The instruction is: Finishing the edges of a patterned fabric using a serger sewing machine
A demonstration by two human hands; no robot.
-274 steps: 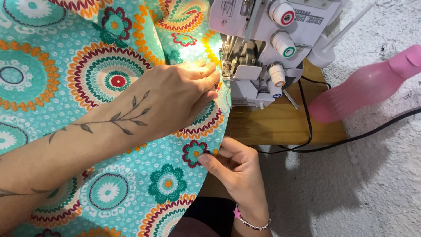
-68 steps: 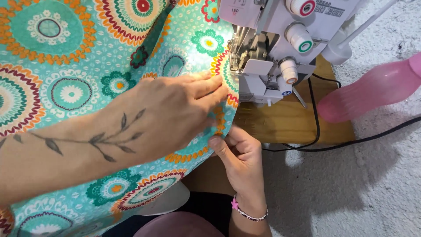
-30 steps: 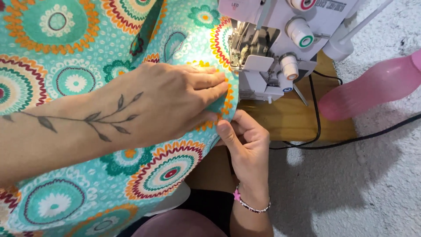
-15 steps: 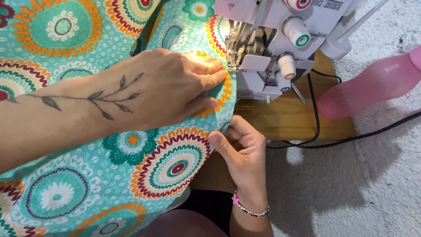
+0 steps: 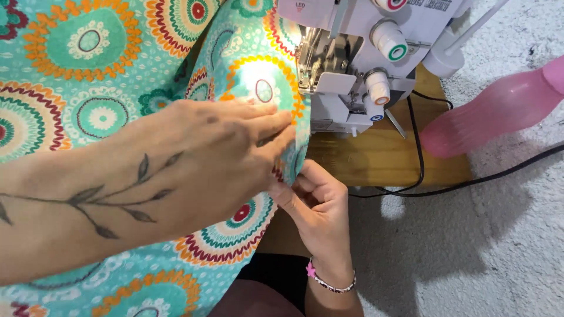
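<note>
The teal fabric (image 5: 106, 111) with the big orange and red circle print was spread across most of the left side, and its folded edge ran right up to the front of the white sewing machine (image 5: 364, 64). The lit-up bit of cloth sat just beside the machine's metal foot area.

The left hand (image 5: 223, 158) lay flat on top of the fabric, fingers stretched out and together, tips pointing at the machine, pressing the cloth down rather than gripping it. The right hand (image 5: 314, 205) came in from below at the fabric's edge, fingers curled and pinching the hem, touching the left hand's fingertips. It had a beaded bracelet (image 5: 329, 280) with a little pink star on the wrist.

The machine stood on a wooden board (image 5: 388, 158), with a black cable (image 5: 487, 176) trailing off to the right. A pink plastic bottle (image 5: 499, 111) lay on its side on the pale textured surface (image 5: 470, 258), just beside the board.
</note>
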